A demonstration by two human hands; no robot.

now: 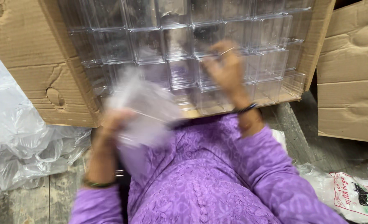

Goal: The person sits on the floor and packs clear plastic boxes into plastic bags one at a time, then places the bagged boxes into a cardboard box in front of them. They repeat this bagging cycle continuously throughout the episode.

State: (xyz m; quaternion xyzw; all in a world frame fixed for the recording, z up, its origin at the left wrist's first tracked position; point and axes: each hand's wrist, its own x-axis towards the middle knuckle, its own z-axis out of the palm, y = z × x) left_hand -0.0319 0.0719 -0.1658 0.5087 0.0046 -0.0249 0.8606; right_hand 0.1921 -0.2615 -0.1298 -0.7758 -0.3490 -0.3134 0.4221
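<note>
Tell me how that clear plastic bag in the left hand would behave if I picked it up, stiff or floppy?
Probably floppy: the clear plastic bag looks crumpled and shapeless in the left hand, though motion blur hides detail. Likely very light, since it seems thin and see-through. Possibly slippery too, like the glossy plastic sheeting heaped on the floor.

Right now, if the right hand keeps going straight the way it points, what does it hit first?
Most likely the stacked clear plastic boxes in the cardboard carton. The right hand points up toward them and overlaps them in the blurred view, so the gap, if any, cannot be judged.
</note>
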